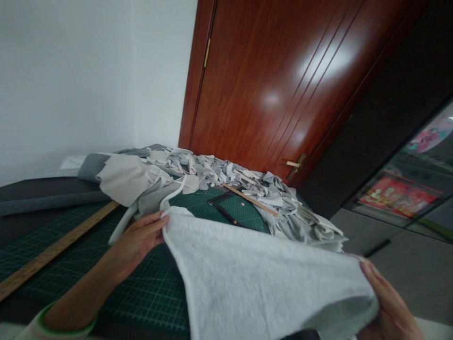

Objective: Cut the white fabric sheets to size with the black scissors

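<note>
A large piece of white fleecy fabric [255, 283] is stretched over the green cutting mat [141, 293] in front of me. My left hand [136, 243] pinches its far left corner, fingers closed on the edge. At the lower right, my right hand [387, 307] grips the fabric's right corner, thumb on top. The fabric sags between the two hands and hides the mat under it.
A heap of grey and white fabric scraps [247, 189] lies along the mat's far edge. A long wooden ruler [53, 252] lies at left, a thinner wooden stick [249, 198] and a dark tool [226, 212] behind the fabric. A brown door [269, 85] stands beyond.
</note>
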### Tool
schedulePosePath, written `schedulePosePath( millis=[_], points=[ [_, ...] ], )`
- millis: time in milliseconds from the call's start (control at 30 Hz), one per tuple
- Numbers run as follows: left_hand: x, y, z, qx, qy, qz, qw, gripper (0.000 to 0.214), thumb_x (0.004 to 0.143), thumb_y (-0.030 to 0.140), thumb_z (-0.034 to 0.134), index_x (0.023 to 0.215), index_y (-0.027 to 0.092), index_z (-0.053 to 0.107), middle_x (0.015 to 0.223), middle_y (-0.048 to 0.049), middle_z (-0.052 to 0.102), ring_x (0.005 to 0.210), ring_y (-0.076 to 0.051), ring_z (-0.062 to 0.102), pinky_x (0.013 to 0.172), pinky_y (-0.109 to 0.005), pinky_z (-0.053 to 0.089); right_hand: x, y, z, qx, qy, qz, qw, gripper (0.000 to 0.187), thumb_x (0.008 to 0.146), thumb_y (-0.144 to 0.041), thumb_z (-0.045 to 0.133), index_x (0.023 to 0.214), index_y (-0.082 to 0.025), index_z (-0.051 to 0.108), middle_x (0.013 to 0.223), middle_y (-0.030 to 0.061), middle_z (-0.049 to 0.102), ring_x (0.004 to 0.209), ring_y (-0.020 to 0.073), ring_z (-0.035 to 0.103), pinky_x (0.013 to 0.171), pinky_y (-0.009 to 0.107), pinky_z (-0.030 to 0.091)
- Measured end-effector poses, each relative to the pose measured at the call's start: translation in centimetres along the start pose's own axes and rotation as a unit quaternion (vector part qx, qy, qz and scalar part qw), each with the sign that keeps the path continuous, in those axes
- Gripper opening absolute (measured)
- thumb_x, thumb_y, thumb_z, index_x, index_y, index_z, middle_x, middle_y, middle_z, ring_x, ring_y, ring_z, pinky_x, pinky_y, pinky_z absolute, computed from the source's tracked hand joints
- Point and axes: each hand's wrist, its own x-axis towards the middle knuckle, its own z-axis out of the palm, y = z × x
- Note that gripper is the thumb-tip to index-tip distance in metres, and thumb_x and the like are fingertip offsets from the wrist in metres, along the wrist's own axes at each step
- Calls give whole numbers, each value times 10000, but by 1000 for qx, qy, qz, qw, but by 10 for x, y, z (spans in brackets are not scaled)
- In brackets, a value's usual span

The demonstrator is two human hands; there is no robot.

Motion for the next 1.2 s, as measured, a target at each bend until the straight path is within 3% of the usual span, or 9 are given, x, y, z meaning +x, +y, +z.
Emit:
schedulePosePath(
  millis=[100, 233, 333, 467, 600, 700, 800, 967, 1200],
  points=[
    [-3, -9, -10, 0, -72, 8, 997, 265, 769, 440, 658, 945, 245, 699, 984, 9, 742, 978, -248, 657, 834, -330, 533, 4, -44, 7, -28, -47, -62, 997, 235, 702, -492, 743, 835, -326, 645, 712, -2, 588, 507, 155, 510, 410, 282, 388],
    [2, -10, -24, 151, -195, 66, 967, 205, 787, 381, 633, 935, 253, 692, 924, 25, 728, 960, -242, 657, 856, -315, 506, 8, -89, 28, -34, -128, -99, 986, 193, 690, -433, 788, 786, -322, 663, 735, 8, 522, 529, 102, 498, 430, 221, 399],
    [3, 10, -18, 217, -181, 135, 950, 315, 822, 378, 610, 1111, 258, 644, 1141, -14, 695, 1160, -251, 587, 1000, -325, 433, -4, -103, 51, -57, -223, -92, 969, 209, 748, -449, 746, 878, -329, 634, 685, -13, 517, 472, 103, 462, 378, 203, 355],
    [-16, 49, 20, 201, -244, 231, 920, 420, 935, 395, 514, 1341, 288, 502, 1418, -41, 518, 1346, -249, 431, 1078, -379, 392, -45, -106, 91, -116, -467, -68, 874, 144, 869, -405, 637, 903, -289, 558, 645, -46, 502, 516, 114, 468, 437, 210, 365],
    [-44, 71, 69, 147, -337, 292, 883, 733, 766, 464, 766, 1404, 349, 425, 1441, -17, 508, 1320, -289, 462, 1095, -406, 377, -77, -100, 127, -185, -573, -155, 783, 101, 942, -311, 552, 889, -225, 560, 745, -40, 509, 678, 109, 481, 613, 230, 401],
    [-51, 75, 90, 153, -301, 327, 883, 362, 849, 360, 689, 1175, 265, 565, 1106, -2, 687, 1002, -218, 643, 854, -297, 504, -82, -91, 137, -184, -555, -232, 778, 82, 930, -244, 561, 857, -218, 533, 781, -39, 546, 737, 117, 513, 684, 245, 407],
    [-46, 77, 91, 193, -280, 331, 880, 104, 898, 311, 586, 967, 245, 626, 793, 51, 680, 702, -153, 626, 596, -219, 443, -77, -83, 131, -199, -524, -246, 791, 64, 896, -192, 578, 873, -220, 524, 795, -39, 558, 727, 117, 520, 655, 236, 399],
    [-40, 90, 70, 265, -241, 346, 867, 172, 845, 262, 513, 816, 258, 682, 712, 73, 689, 639, -150, 614, 588, -227, 409, -65, -73, 108, -240, -452, -273, 815, 144, 819, -79, 542, 831, -222, 525, 706, -68, 487, 632, 97, 454, 549, 208, 332],
    [-42, 119, 49, 291, -124, 337, 887, 297, 762, 453, 492, 715, 240, 694, 648, 76, 672, 616, -162, 590, 570, -228, 392, -47, -65, 86, -291, -276, -359, 843, 100, 879, -145, 499, 893, -223, 561, 820, -24, 575, 777, 140, 528, 667, 236, 377]
  ],
)
